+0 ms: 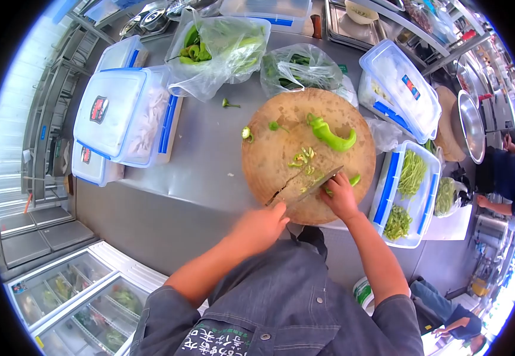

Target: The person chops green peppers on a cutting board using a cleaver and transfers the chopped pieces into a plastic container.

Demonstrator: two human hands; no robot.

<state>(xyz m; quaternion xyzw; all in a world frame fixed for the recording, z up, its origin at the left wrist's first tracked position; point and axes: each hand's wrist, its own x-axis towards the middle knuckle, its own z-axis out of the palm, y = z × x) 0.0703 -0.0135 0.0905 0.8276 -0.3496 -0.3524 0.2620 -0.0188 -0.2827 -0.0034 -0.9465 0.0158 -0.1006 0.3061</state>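
My left hand (261, 228), blurred by motion, is closed on a knife (315, 187) whose blade lies across the round wooden board (269, 157). Close to the blade's tip, my right hand (341, 197) presses down on a green pepper (355, 180), fingers bent around it. Small cut pieces and seeds (302, 158) are scattered left of the blade. A whole curved green pepper (332, 136) lies farther back on the board, with a pepper stem top (275, 126) to its left. Another cut top (246, 134) rests at the board's left edge.
Lidded boxes (112, 113) stand at the left. Bags of green peppers (219, 50) and greens (299, 66) lie behind the board. An open box of shredded greens (408, 193) is at the right, below a lidded box (401, 89). Other people (509, 178) are at far right.
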